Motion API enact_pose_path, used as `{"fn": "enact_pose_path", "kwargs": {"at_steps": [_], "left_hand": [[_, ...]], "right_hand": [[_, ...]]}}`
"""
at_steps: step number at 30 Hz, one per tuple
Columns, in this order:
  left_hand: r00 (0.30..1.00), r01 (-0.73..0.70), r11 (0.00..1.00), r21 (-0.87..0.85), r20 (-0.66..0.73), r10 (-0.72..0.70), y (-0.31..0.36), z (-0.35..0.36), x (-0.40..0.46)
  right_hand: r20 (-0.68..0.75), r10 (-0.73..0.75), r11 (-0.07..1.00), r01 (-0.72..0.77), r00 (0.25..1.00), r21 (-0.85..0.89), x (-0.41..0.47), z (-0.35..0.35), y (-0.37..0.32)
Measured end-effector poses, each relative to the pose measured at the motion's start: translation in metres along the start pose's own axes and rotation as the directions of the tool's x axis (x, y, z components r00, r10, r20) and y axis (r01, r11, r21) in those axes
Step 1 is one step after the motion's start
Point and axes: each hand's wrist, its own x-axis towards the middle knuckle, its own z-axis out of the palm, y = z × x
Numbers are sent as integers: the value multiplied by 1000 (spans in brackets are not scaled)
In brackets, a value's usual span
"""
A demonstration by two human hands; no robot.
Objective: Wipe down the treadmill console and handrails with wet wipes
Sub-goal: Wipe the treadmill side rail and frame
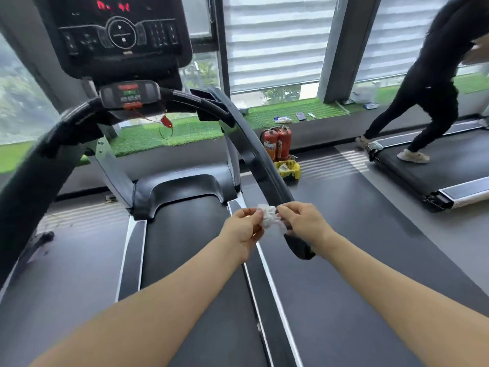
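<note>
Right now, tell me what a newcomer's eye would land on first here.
Low in the middle, the left hand and right hand pinch a crumpled white wet wipe between them, just beside the right handrail. Upper left, the dark console glows with red digits. Far right, another person steps on a neighbouring treadmill.

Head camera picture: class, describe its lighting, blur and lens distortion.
Head view: daylight enters through the window blinds, laying striped light on the floor; the wide lens bows the right handrail and left handrail into curves; the console readout is smeared red; the second person is soft at the frame edge; both hands and the wipe look fairly sharp.
</note>
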Motion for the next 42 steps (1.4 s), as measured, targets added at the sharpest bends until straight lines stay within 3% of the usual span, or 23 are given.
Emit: {"fn": "enact_pose_path", "kwargs": {"at_steps": [4,7,13,17,20,24,30,33,36,42], "left_hand": [[994,-99,995,-27,-41,98,37,-48,-16],[989,-132,990,-51,-82,127,62,-89,-25],[972,-159,984,-86,-190,140,116,-194,-39],[956,-234,972,12,-182,232,146,-253,-44],[918,-276,960,49,-284,278,155,-294,-46],[900,-286,958,-22,-350,260,169,-341,-42],[830,-304,952,-42,-502,243,190,-376,-3],[785,-345,938,-19,-554,278,206,-387,24],[787,-331,942,-53,-566,245,226,-391,49],[770,-334,907,-256,-629,106,258,-384,97]], "right_hand": [[210,16,987,-49,978,156,1,53,-49],[289,9,959,-89,957,267,3,89,-82],[420,-91,985,20,903,171,16,183,-160],[505,-157,981,74,848,182,24,248,-198],[566,-173,974,54,806,220,30,292,-216],[660,-163,969,-7,733,247,46,342,-235],[675,-119,955,-101,728,278,95,389,-251],[725,-121,958,-112,678,265,137,411,-265],[750,-115,967,-98,651,234,167,426,-278],[760,-195,981,123,621,151,225,454,-302]]}}
